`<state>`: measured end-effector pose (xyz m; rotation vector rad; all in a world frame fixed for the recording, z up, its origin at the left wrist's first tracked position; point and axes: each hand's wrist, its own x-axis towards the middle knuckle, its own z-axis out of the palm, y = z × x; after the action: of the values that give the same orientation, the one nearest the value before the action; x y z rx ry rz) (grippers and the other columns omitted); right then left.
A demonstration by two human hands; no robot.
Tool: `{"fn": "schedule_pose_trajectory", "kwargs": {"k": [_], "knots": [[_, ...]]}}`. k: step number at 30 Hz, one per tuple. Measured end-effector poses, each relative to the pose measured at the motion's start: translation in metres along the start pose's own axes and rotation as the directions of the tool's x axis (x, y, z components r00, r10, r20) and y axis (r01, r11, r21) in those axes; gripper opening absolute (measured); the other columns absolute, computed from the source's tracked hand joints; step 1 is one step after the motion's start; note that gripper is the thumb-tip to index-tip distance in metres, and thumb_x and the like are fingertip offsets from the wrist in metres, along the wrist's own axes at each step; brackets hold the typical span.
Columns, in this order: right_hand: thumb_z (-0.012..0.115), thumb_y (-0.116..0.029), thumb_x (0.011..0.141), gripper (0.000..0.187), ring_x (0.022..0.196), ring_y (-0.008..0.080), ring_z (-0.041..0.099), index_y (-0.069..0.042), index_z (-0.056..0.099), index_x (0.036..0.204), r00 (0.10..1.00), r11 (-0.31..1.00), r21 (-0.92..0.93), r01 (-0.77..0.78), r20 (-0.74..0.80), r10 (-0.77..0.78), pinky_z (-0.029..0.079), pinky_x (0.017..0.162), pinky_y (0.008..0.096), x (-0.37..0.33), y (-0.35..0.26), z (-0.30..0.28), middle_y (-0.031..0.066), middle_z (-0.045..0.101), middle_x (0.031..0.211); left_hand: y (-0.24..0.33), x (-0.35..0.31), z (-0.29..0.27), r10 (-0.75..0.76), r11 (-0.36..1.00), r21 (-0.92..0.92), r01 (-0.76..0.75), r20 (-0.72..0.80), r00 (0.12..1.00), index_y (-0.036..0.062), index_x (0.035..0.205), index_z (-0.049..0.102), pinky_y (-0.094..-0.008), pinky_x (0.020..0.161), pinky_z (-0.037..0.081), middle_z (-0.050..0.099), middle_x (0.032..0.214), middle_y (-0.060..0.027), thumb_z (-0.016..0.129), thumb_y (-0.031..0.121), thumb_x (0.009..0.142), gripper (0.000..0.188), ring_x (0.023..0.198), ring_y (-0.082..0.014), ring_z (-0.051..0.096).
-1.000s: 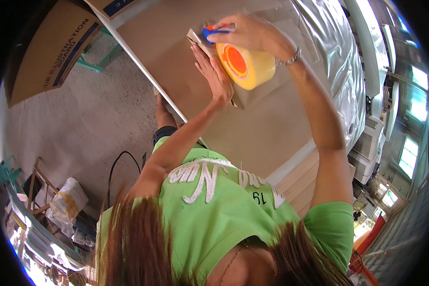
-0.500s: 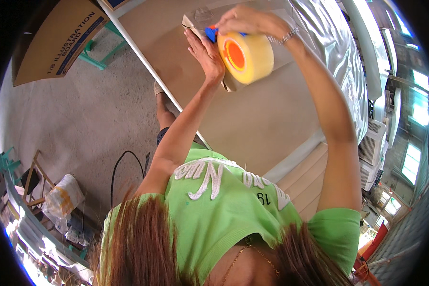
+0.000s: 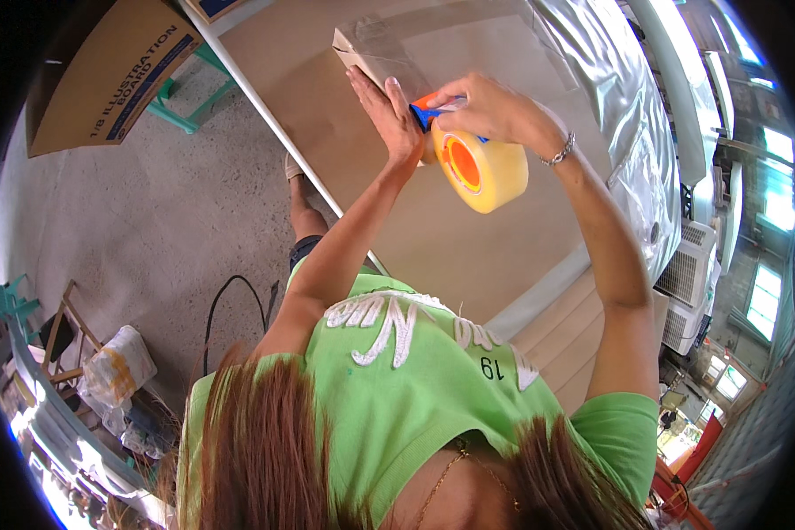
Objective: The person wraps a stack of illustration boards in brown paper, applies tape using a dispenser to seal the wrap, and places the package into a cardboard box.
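A brown, box-like package (image 3: 368, 55) with clear plastic film over it lies on the brown-covered table (image 3: 468, 243). My left hand (image 3: 387, 117) presses flat against the package's near left end, its fingers stretched out and thumb apart. Just right of it, my right hand (image 3: 495, 110) grips a tape dispenser (image 3: 507, 173) by its orange and blue head. The dispenser carries a wide yellowish roll of clear tape on an orange core. Its blue front edge is close beside my left thumb; whether tape runs from there to the package I cannot tell.
Shiny clear plastic sheeting (image 3: 632, 150) covers the table's right side. A white edge (image 3: 278, 132) bounds the table on the left. Beyond it are a printed carton (image 3: 106, 79), a green stool (image 3: 181, 110) and another person's leg (image 3: 302, 208).
My right hand and the tape dispenser have moved toward me and slightly right, down the package's end. My left hand stays on the package, its thumb now lifted away from the fingers.
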<state>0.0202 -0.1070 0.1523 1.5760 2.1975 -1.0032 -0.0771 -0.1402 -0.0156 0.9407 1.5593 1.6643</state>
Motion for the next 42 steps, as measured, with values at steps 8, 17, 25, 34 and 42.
{"fn": "schedule_pose_trajectory", "kwargs": {"k": [8, 17, 25, 34, 42], "knots": [[0.067, -0.031, 0.079, 0.039, 0.090, 0.0330, 0.067, -0.012, 0.070, 0.113, 0.960, 0.992, 0.017, 0.126, -0.253, -0.118, 0.054, 0.078, 0.0404, -0.064, 0.032, 0.046, 0.0164, 0.067, 0.100, -0.004, 0.002, 0.004, -0.035, 0.999, -0.023, 0.034, -0.033, 0.999, -0.0013, 0.153, 0.010, -0.0449, 0.120, 0.007, 0.006, 0.161, -0.0214, 0.032, 0.046, 0.103, 0.073, 0.149, -0.0360, 0.005], [0.069, -0.029, 0.081, 0.049, 0.091, 0.0395, 0.066, -0.023, 0.061, 0.130, 0.949, 0.997, 0.075, -0.012, -0.312, 0.035, 0.055, 0.081, 0.0428, -0.121, 0.052, 0.097, 0.0281, 0.054, 0.125, -0.002, 0.000, 0.005, -0.075, 0.997, -0.001, 0.075, -0.008, 0.997, -0.0009, 0.153, 0.003, -0.0429, 0.121, 0.005, 0.003, 0.161, -0.0195, 0.031, 0.048, 0.103, 0.076, 0.150, -0.0329, 0.003], [0.070, -0.028, 0.082, 0.049, 0.088, 0.0382, 0.066, -0.023, 0.060, 0.130, 0.925, 0.994, 0.102, 0.029, -0.379, 0.011, 0.055, 0.080, 0.0435, -0.127, 0.054, 0.108, 0.0242, 0.055, 0.122, -0.003, 0.000, 0.006, -0.056, 0.998, -0.023, 0.056, -0.002, 0.998, -0.0001, 0.154, 0.002, -0.0430, 0.121, 0.004, 0.002, 0.162, -0.0189, 0.031, 0.050, 0.103, 0.077, 0.150, -0.0326, 0.002], [0.071, -0.027, 0.083, 0.048, 0.083, 0.0345, 0.065, -0.024, 0.060, 0.130, 0.918, 0.994, 0.096, 0.046, -0.397, -0.004, 0.055, 0.076, 0.0432, -0.130, 0.057, 0.112, 0.0178, 0.056, 0.113, -0.009, 0.000, 0.008, -0.049, 0.997, -0.069, 0.047, -0.021, 0.999, -0.0005, 0.154, 0.006, -0.0429, 0.121, 0.006, 0.004, 0.162, -0.0190, 0.032, 0.049, 0.103, 0.075, 0.150, -0.0330, 0.003], [0.071, -0.019, 0.081, 0.051, 0.082, 0.0288, 0.060, -0.021, 0.061, 0.131, 0.887, 0.993, 0.088, 0.079, -0.460, -0.030, 0.053, 0.076, 0.0393, -0.138, 0.061, 0.124, 0.0138, 0.056, 0.101, -0.005, 0.000, 0.006, -0.051, 0.999, 0.004, 0.051, -0.022, 0.998, -0.0012, 0.153, 0.007, -0.0432, 0.121, 0.007, 0.006, 0.161, -0.0196, 0.031, 0.045, 0.104, 0.072, 0.149, -0.0340, 0.005]]}}
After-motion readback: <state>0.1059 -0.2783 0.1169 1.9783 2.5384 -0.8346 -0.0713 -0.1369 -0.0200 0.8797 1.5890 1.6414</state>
